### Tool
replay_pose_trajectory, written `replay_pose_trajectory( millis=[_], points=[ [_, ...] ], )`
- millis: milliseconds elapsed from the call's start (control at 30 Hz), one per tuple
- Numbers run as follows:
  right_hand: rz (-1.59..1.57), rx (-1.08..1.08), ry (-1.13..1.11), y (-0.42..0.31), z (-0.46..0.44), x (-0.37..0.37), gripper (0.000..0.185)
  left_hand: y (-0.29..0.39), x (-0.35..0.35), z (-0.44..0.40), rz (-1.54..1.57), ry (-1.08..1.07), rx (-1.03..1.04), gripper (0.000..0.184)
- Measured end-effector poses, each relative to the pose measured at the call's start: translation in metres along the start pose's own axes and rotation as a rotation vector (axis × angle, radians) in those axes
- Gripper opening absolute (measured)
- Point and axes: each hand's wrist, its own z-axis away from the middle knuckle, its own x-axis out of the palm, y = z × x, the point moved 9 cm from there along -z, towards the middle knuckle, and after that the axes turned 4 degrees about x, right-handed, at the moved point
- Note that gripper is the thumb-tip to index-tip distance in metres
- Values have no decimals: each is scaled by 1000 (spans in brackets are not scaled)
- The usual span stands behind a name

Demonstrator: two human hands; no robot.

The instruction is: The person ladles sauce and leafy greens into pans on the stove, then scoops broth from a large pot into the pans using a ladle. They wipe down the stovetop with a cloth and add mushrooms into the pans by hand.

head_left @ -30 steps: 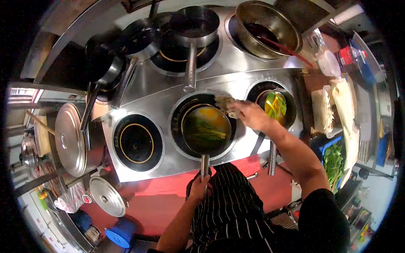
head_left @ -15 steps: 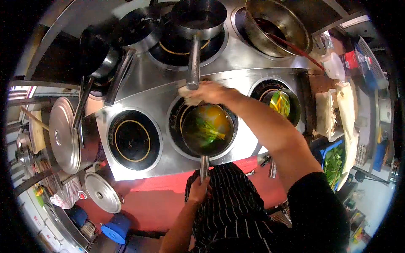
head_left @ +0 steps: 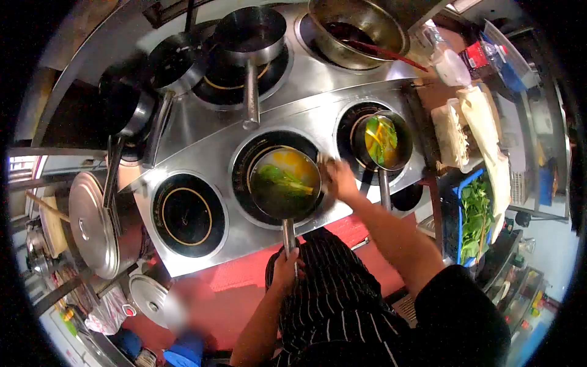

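My left hand [head_left: 285, 269] is wrapped round the metal handle [head_left: 288, 231] of a saucepan. This pan [head_left: 259, 207] sits on the middle front burner, with leafy greens [head_left: 284, 181] in a yellowish liquid. At the pan's right rim, my right hand [head_left: 340, 180] is closed on a pale cloth [head_left: 320, 160], mostly hidden by the fingers. To the right of that hand, a second saucepan [head_left: 404, 160] holds greens and orange strips [head_left: 380, 139] on the right front burner.
Left lies a bare burner [head_left: 186, 214]. Behind stand a saucepan [head_left: 251, 55], other dark pans and a large wok [head_left: 391, 30] with a red-handled utensil. A tub of pale strips [head_left: 454, 137] and a blue crate [head_left: 461, 229] of leaves are at right. A lidded pot [head_left: 92, 223] stands left.
My right hand has moved with the cloth from behind the middle pan to its right side. The left hand keeps its hold on the handle. The view has shifted somewhat.
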Motion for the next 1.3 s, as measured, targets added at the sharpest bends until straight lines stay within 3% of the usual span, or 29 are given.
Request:
replay_pose_trajectory(
  millis=[67, 100, 233, 333, 433, 500, 533, 633, 700, 767, 833, 900, 967, 1033, 1067, 1100, 1167, 1233, 1300],
  points=[
    [-90, -14, -61, 4, 71, 24, 49, 2, 4, 5, 34, -1, -27, 39],
    [256, -192, 1, -10, 94, 32, 49, 2, 4, 5, 67, 13, -54, 39],
    [130, -304, 77, -14, 82, 25, 29, -7, 1, 3, 114, -12, -46, 38],
    [294, -354, 338, -29, 13, -31, 49, -6, 4, 1, 63, -21, -67, 37],
    [448, -243, 376, -21, -5, -31, 43, -5, 3, 3, 66, -15, -62, 35],
    [333, -326, 547, -36, 43, -28, 41, -2, 5, 3, 97, -27, -63, 33],
    [218, -134, 406, -10, 57, -1, 42, -3, 4, 2, 96, -32, -60, 33],
    [447, -368, 288, -11, 134, 98, 42, -9, 3, -3, 98, -42, -34, 33],
    [349, -465, 65, -51, 161, 113, 32, -6, 6, -4, 170, -86, -30, 31],
    [350, -468, -119, -59, 153, 101, 34, -1, 5, -1, 132, -67, -47, 30],
    [234, -394, 173, -22, 129, 65, 37, 4, 4, 3, 96, -45, -67, 29],
    [27, -22, 242, 27, 84, 17, 41, 8, 7, 8, 59, -56, -40, 35],
    [411, -119, 461, 0, 57, -30, 46, -16, 2, -5, 110, -94, -66, 36],
    [446, 33, 431, 3, 34, -31, 51, -22, 4, -11, 159, -141, -81, 37],
    [580, 9, 501, -4, 35, -28, 54, -24, 2, -11, 154, -117, -102, 38],
    [560, 33, 430, 3, 44, -20, 58, -25, 0, -12, 148, -94, -123, 39],
    [484, 167, 500, 37, 67, -21, 59, -15, 5, -4, 122, -85, -103, 39],
    [76, 201, 640, 70, 94, -30, 55, -8, 5, -2, 94, -72, -84, 39],
    [289, 302, 678, 59, 112, -38, 56, -12, 4, -4, 91, -55, -94, 41]
  ],
)
